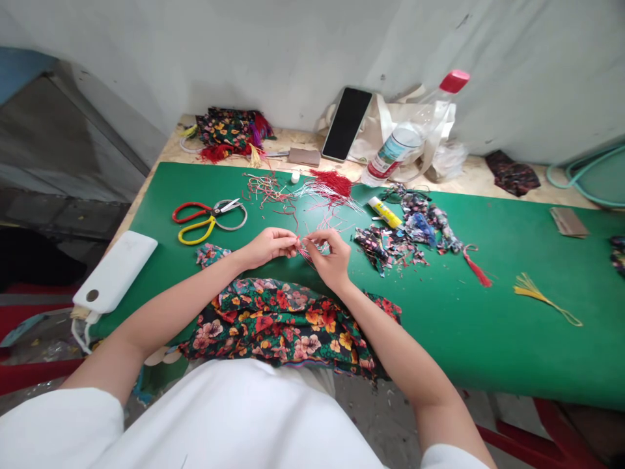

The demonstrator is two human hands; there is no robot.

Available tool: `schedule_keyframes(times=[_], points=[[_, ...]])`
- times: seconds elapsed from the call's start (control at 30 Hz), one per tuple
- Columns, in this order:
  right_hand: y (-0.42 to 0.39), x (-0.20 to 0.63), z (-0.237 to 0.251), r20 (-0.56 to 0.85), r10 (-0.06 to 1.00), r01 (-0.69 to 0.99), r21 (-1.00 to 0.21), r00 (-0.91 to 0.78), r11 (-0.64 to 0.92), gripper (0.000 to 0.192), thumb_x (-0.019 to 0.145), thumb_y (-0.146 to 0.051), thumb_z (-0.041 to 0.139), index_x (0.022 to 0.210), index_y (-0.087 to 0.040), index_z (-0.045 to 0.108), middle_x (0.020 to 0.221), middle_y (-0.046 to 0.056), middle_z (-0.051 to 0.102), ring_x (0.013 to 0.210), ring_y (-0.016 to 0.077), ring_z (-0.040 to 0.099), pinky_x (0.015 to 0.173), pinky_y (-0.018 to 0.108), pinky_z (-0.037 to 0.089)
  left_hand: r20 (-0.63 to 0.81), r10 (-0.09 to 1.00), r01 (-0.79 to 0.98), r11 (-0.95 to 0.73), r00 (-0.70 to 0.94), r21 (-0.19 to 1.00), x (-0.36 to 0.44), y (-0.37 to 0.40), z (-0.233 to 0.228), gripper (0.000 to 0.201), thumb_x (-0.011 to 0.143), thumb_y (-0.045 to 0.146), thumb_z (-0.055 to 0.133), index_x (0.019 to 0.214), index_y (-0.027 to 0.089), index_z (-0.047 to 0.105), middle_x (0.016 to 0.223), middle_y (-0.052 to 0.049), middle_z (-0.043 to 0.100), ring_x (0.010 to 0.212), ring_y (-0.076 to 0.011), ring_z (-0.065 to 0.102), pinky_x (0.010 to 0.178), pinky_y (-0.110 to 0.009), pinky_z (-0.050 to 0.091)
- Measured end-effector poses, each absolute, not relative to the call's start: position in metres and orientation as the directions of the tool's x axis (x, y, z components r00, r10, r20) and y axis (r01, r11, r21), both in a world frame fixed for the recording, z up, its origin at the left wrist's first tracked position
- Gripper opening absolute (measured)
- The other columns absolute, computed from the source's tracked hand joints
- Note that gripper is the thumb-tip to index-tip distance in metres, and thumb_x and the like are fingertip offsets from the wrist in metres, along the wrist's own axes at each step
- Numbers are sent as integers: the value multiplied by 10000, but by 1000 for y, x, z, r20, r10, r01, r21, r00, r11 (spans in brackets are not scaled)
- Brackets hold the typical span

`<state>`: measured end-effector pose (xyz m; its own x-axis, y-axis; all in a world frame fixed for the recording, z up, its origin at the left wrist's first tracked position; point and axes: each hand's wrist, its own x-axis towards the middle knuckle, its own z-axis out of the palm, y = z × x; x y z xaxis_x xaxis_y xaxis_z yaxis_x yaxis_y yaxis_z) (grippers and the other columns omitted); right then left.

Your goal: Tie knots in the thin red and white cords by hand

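Close together above the green tabletop (439, 312), both my hands pinch something thin and red that looks like cord. My left hand (268, 247) grips it between thumb and fingertips. Beside it, my right hand (332, 257) pinches with thumb and index finger, nearly touching the left fingertips. Pink and white strands (306, 255) hang between and below the fingers; where they are gripped is too small to make out. A dark flowered cloth (288, 319) lies along the table's near edge beneath my forearms. Beyond the hands are a heap of red tassels (332, 185) and tangled cord pieces (266, 189).
Scissors (209, 218) and a white power bank (117, 270) lie on the left. Right of my hands are fabric scraps (385, 247), a glue stick (385, 213), a red tassel (477, 268) and a yellow tassel (541, 296). A phone (347, 124) and plastic bottle (395, 150) stand behind.
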<state>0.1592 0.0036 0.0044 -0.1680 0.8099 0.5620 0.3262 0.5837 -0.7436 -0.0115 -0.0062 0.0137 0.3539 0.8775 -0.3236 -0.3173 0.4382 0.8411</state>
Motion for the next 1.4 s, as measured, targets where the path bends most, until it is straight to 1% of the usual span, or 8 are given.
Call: schedule_keyframes(times=[0.23,0.3,0.43,0.53,0.7,0.87,1.17,1.4], points=[[4,159,1,496,856,312,-798,-145,515,66,788,-253,663,765,-211,618,719,-8,643,618,112,520,612,269,458,-320,877,-311,435,358,845,-12,-6,12,308,670,335,745,785,83,612,639,-16,635,586,-75,590,609,-223,456],[4,159,1,497,855,317,-795,-150,517,74,792,-266,660,762,-213,619,712,-8,639,613,113,520,609,272,459,-324,877,-306,437,355,846,-12,-6,12,303,694,343,726,805,95,592,633,-9,631,578,-75,597,601,-219,465],[2,159,2,508,844,331,-777,-172,535,92,802,-291,652,765,-215,615,718,-3,641,618,119,530,609,280,464,-322,881,-315,432,346,845,-12,-5,11,319,706,368,711,791,116,535,720,-6,648,537,-58,592,539,-198,455],[2,159,3,519,832,331,-763,-197,554,111,803,-312,654,757,-219,614,720,-1,653,623,123,536,609,286,468,-321,879,-295,430,354,853,-12,-5,11,341,698,387,714,785,124,515,691,15,623,516,-62,591,506,-189,439],[2,159,5,576,782,340,-705,-237,622,92,804,-291,664,756,-231,614,718,-1,675,639,137,547,615,299,472,-309,852,-215,425,422,879,-13,-6,12,343,712,408,697,796,126,520,709,-7,638,545,-76,601,536,-209,448],[4,159,3,637,727,335,-648,-256,685,77,816,-260,654,763,-234,604,720,-5,689,636,139,543,614,302,463,-280,860,-217,398,427,892,-13,-6,11,315,727,394,682,789,121,539,643,15,597,525,-54,557,542,-199,426],[5,160,2,649,709,370,-608,-278,702,87,841,-249,614,757,-236,592,725,-8,691,669,146,589,669,324,466,-280,856,-204,396,434,895,-13,-6,9,290,741,381,671,794,115,568,625,22,564,512,-37,508,513,-182,362],[5,160,2,619,731,403,-614,-288,679,108,854,-249,582,747,-234,587,715,-5,681,678,150,585,675,328,457,-279,858,-176,383,431,907,-12,-6,9,294,732,386,672,787,116,571,605,31,545,499,-34,484,502,-186,339]])
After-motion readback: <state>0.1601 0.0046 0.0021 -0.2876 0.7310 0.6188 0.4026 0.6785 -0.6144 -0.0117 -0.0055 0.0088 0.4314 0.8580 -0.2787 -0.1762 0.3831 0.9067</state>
